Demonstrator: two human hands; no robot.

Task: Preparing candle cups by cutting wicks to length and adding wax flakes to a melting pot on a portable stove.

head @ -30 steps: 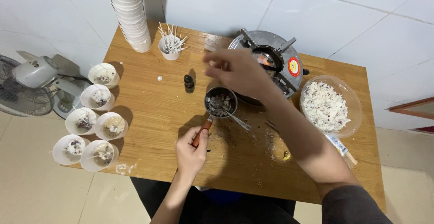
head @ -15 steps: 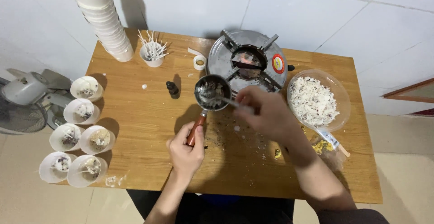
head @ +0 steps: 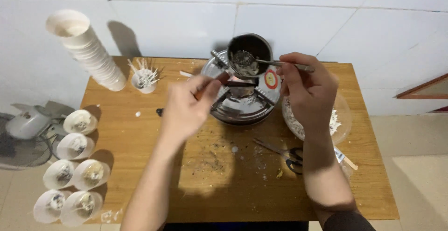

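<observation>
Left hand [head: 186, 107]: gripping the handle of a small pot [head: 249, 53], held over the stove [head: 242, 95]
Right hand [head: 308, 91]: pinching a spoon [head: 261, 63], its bowl in the pot
Nearby: scissors [head: 284, 154], bowl of white bits [head: 338, 119], cup stack [head: 88, 49], filled cups [head: 77, 165] along the tabletop [head: 140, 189] edge

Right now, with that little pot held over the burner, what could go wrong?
The small pot, held by the left hand above the stove, could tip and spill. The right hand stirs with a spoon close to the burner, so a burn seems possible. The scissors lie near that forearm.
</observation>
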